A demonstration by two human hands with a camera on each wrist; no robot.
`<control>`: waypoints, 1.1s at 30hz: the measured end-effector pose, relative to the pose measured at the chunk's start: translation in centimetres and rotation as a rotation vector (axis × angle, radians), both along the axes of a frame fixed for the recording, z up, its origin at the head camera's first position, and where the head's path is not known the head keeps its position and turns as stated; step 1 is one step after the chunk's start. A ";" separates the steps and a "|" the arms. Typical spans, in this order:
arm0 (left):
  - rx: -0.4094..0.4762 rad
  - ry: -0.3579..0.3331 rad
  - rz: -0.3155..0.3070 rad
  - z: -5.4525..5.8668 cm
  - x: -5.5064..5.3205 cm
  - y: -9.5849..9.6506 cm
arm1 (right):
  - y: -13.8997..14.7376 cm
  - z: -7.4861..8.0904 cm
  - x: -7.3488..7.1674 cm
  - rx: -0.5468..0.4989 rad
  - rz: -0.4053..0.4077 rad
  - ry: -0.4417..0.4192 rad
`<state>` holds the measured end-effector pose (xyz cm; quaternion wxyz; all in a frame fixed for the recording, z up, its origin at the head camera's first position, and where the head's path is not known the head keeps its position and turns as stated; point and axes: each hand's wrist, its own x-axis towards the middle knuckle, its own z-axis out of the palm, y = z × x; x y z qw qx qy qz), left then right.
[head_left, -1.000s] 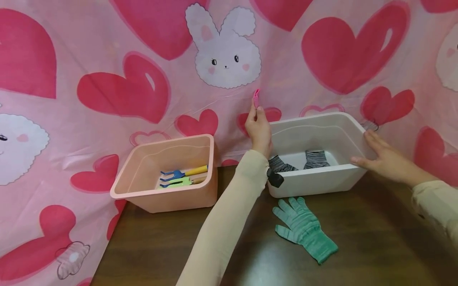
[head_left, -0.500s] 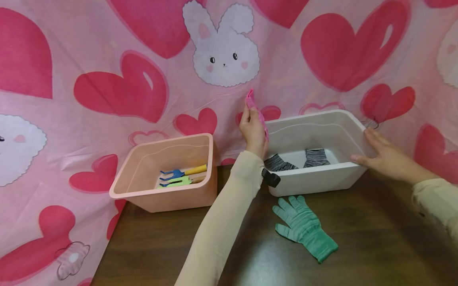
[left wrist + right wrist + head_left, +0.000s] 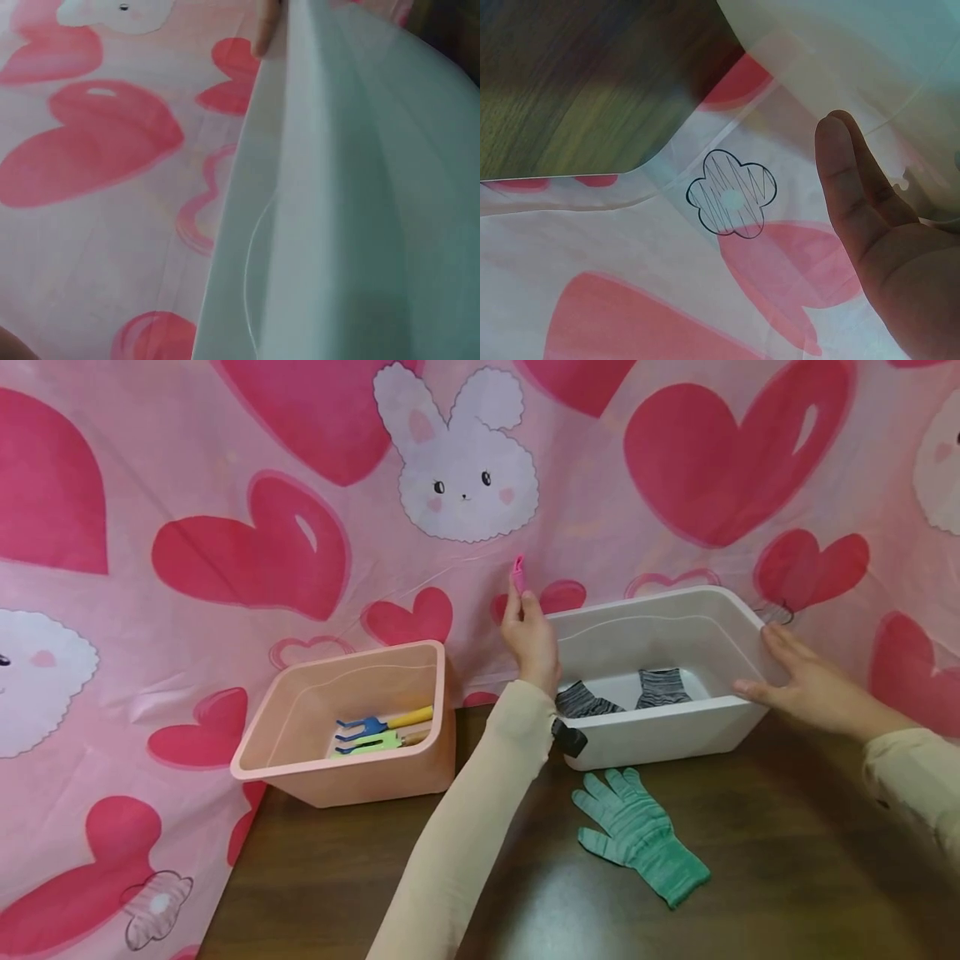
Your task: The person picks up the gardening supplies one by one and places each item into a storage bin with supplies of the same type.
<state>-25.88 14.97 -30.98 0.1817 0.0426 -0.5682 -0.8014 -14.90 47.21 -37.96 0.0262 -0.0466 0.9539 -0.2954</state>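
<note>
In the head view, my left hand (image 3: pixel 534 643) is raised at the left end of the white bin (image 3: pixel 652 718). Its thumb and fingers pinch a small bright pink strip (image 3: pixel 518 574), whose kind I cannot tell. My right hand (image 3: pixel 817 689) rests on the bin's right end, thumb by the front corner and fingers along the outer side. In the right wrist view those fingers (image 3: pixel 847 180) look straight. Two dark grey striped knitted pieces (image 3: pixel 663 688) lie inside the bin. A green knitted glove (image 3: pixel 645 835) lies flat on the table in front of it.
A peach bin (image 3: pixel 345 781) stands to the left, holding a blue hand fork with a yellow handle (image 3: pixel 408 717) and a green-headed tool (image 3: pixel 382 741). A pink cloth with hearts and rabbits (image 3: pixel 300 427) hangs behind the dark wooden table (image 3: pixel 337 877).
The pink strip swung out longer over the left hand half a second ago and now shows only a short end above the fingertips. The left hand has shifted slightly left; the right stays put.
</note>
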 end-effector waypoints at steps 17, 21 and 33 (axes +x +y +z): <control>-1.351 -0.112 -0.694 0.1 2.4 2.0 | -0.2 0.2 0.3 0.013 -0.017 -0.005; -1.301 0.024 -0.806 0.5 3.5 0.3 | -0.2 0.4 0.2 0.014 -0.018 -0.014; -1.128 0.423 -1.267 -2.8 11.1 -1.7 | -0.4 0.2 0.1 0.013 -0.026 0.004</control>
